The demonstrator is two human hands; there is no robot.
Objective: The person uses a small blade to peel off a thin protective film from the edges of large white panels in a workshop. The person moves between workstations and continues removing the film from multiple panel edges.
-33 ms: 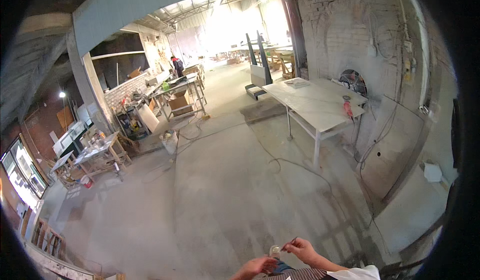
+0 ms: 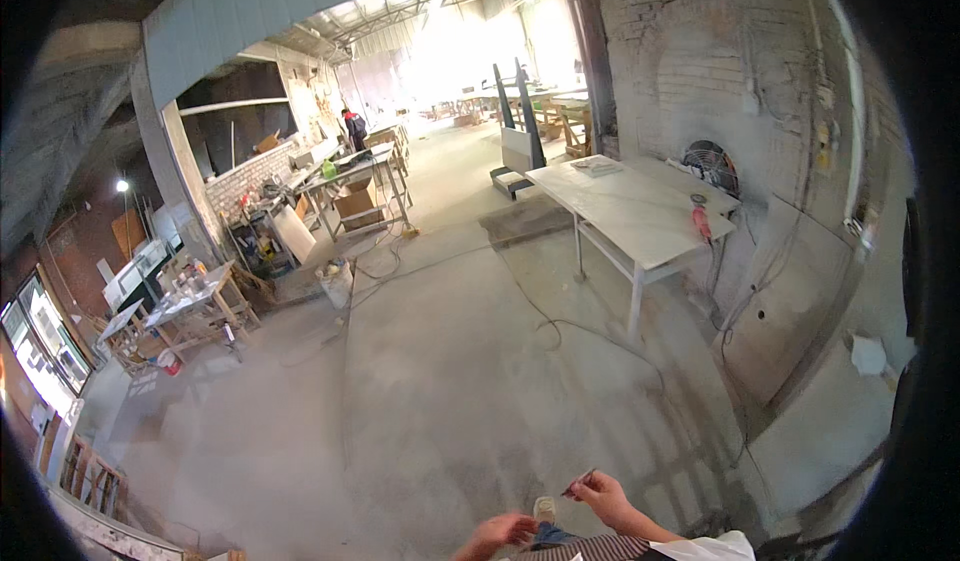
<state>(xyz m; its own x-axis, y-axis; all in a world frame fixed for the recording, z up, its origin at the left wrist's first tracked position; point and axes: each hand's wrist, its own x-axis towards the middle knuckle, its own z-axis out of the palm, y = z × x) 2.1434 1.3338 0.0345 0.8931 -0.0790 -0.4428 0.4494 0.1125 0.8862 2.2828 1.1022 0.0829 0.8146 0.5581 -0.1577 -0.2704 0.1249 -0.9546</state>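
Well in front of the white-topped worktable (image 2: 630, 201), on its near side, a worker's right hand (image 2: 607, 498) pinches a small, thin dark-reddish piece (image 2: 575, 485) at the fingertips — the left hand (image 2: 508, 530) sits lower and apart from it, fingers loosely curled; whether that hand holds anything cannot be told. The gap between the hands has widened slightly since the frame just before, which suggests the right hand alone bears the piece, too small to identify more closely. Beneath the hands, a pale shoe (image 2: 544, 509) stands on the dusty floor (image 2: 450, 391), also short of the worktable. A red angle grinder (image 2: 701, 225) lies near the worktable's right edge, with a round fan (image 2: 712, 168) just beyond that side. Across the floor, well to the worktable's left, stands a pale bucket (image 2: 337, 286). Farther off — past the worktable's far end — rises a dark upright rack (image 2: 527, 111); to its left, deeper in, is a person in dark clothing (image 2: 356, 133).
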